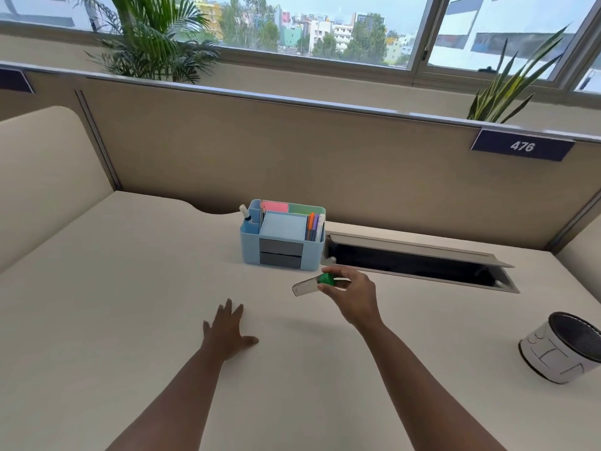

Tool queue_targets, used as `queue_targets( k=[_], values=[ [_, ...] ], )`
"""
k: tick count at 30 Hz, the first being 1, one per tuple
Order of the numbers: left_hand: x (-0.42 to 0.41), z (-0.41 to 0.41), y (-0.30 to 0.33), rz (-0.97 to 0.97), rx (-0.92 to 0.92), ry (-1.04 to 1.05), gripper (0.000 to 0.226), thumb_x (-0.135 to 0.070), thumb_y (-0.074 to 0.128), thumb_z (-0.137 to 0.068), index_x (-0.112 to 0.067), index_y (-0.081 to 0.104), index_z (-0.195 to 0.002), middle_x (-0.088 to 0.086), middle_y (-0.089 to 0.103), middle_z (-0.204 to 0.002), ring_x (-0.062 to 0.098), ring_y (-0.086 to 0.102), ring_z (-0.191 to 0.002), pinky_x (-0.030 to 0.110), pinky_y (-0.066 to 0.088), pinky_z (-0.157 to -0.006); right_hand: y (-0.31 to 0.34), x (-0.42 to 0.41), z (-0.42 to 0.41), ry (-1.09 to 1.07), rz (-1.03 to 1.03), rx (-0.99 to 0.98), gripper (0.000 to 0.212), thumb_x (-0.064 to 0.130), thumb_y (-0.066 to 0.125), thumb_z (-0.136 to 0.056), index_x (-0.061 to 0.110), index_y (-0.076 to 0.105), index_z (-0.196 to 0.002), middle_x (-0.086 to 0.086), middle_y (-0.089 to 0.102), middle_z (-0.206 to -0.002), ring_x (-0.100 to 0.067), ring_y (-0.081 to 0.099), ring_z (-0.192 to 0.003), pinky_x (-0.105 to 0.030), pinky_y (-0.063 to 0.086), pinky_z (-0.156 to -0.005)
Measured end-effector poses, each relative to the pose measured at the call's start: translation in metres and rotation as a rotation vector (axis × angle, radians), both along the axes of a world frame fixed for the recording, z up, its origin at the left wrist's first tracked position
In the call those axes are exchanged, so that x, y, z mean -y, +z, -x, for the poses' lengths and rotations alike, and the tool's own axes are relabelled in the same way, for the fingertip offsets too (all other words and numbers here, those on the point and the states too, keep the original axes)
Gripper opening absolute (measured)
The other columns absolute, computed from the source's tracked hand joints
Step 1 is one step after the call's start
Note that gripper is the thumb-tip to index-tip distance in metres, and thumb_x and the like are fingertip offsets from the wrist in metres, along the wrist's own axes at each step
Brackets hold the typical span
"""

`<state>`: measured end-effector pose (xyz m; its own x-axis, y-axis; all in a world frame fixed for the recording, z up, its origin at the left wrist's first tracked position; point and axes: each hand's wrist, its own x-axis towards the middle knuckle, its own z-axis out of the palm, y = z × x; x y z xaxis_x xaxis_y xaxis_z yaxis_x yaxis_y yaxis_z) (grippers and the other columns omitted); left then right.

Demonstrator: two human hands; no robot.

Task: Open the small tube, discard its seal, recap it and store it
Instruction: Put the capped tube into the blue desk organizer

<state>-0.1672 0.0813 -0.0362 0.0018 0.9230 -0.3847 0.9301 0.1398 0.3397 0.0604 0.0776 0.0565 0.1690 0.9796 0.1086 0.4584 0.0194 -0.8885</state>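
We see a pale desk from above, with 2 bare arms reaching forward over it. The right hand (353, 296) is raised just above the desk surface (130, 288), pinching a small tube (307, 285) between thumb and fingertips. The grip sits on the green cap (326, 279), and the flat grey body of the tube juts out to the left, tilted slightly down. The left hand (227, 330) lies palm down on the desk, fingers spread, holding nothing and well apart from the tube.

Beyond the right hand stands a light blue desk organiser (281, 236), holding sticky notes and pens. To its right is an open cable slot (419, 262) set into the desk. A small white bin with a dark mesh inside (562, 348) sits near the right edge.

We judge the tube to be very light, with a soft, squeezable body and a harder cap. The cap looks like the firmest place to hold for twisting, while the flattened tail end should suit the other hand for steadying. Pressing the middle could push out the contents once the seal is off. We cannot tell whether the cap has been loosened or whether a seal is in place.
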Motion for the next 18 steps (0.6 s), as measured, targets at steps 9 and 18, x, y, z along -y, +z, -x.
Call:
queue_targets(
  k=[9, 18],
  values=[
    [-0.023, 0.009, -0.013, 0.053, -0.067, -0.091, 0.105, -0.066, 0.055, -0.075, -0.029, -0.011, -0.148, -0.004, -0.021, -0.158, 0.016, -0.015, -0.147, 0.069, -0.001, -0.11, -0.006, -0.038, 0.034, -0.038, -0.045, -0.017, 0.032, 0.004, 0.071, -0.075, 0.009, 0.066, -0.107, -0.013, 0.065, -0.116, -0.016, 0.062, -0.093, -0.021, 0.049, -0.079],
    [-0.025, 0.011, -0.02, 0.134, -0.071, -0.162, 0.109, -0.073, 0.046, -0.075, -0.027, -0.025, -0.144, -0.001, -0.036, -0.152, 0.021, -0.029, -0.143, 0.072, -0.009, -0.105, 0.017, -0.096, 0.087, -0.043, -0.228, -0.043, 0.025, -0.001, 0.07, -0.073, 0.005, 0.061, -0.096, -0.007, 0.065, -0.1, -0.018, 0.061, -0.087, -0.026, 0.051, -0.083]
  ],
)
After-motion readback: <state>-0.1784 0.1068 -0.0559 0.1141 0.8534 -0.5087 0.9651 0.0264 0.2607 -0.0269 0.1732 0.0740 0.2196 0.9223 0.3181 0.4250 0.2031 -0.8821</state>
